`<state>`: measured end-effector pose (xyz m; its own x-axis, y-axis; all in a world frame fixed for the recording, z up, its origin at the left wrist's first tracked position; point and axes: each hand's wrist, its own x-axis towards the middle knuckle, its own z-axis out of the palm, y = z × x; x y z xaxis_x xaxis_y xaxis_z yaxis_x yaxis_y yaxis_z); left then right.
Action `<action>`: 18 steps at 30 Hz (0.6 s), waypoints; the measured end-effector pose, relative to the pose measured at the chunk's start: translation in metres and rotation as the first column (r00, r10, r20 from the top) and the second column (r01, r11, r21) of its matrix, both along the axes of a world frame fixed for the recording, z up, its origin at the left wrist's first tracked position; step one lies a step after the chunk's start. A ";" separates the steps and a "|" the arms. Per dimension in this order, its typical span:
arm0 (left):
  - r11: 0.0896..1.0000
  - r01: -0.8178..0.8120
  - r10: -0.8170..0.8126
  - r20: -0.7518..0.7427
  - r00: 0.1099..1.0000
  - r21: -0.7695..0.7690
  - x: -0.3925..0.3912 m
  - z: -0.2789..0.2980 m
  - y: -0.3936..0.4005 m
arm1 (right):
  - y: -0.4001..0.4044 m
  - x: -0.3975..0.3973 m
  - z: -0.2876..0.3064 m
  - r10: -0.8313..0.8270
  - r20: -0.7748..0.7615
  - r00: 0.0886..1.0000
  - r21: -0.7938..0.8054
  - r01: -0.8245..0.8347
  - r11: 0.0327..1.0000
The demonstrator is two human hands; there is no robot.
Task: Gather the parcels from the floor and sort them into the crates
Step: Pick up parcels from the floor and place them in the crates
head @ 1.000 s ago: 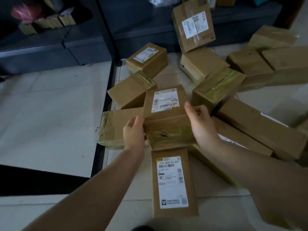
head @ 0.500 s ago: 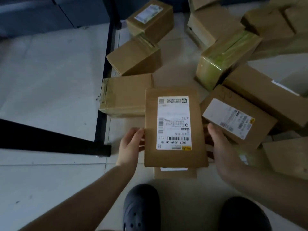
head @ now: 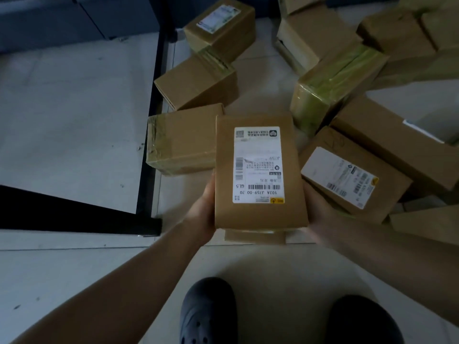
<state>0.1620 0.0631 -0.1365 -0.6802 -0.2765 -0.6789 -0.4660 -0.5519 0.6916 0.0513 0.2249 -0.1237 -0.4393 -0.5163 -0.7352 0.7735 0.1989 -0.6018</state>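
Observation:
I hold a flat brown parcel [head: 258, 172] with a white shipping label face up, lifted above the floor. My left hand [head: 202, 207] grips its left edge and my right hand [head: 320, 212] grips its right edge. Directly under it another brown parcel [head: 255, 236] lies on the floor, mostly hidden. Several more cardboard parcels lie scattered beyond: a taped one [head: 181, 140] to the left, a labelled one [head: 352, 175] to the right, and a green-taped one [head: 332, 83] farther back.
A black metal frame [head: 149, 125] runs along the floor on the left, with a dark bar [head: 74, 214] crossing toward me. Dark grey cabinets [head: 74, 16] stand at the top left. My two dark shoes [head: 206, 311] are on the pale tiles below the parcel.
I have lifted the labelled parcel off the pile and drawn it toward me, turning its label upward. The camera has tilted down, bringing my shoes into view.

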 end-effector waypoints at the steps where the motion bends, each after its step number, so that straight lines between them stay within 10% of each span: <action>1: 1.000 -0.018 0.018 0.005 1.000 -0.012 -0.004 0.001 -0.004 | -0.001 -0.003 0.003 0.001 0.033 0.999 -0.019 -0.001 1.000; 9: 0.992 0.127 -0.129 0.085 0.988 0.020 0.006 -0.012 -0.013 | -0.002 -0.012 -0.002 -0.006 0.165 0.986 -0.126 0.027 0.992; 18: 0.987 0.155 -0.152 0.104 0.983 -0.028 -0.016 0.023 -0.012 | -0.001 -0.042 0.037 0.035 -0.025 0.999 -0.293 -0.041 0.955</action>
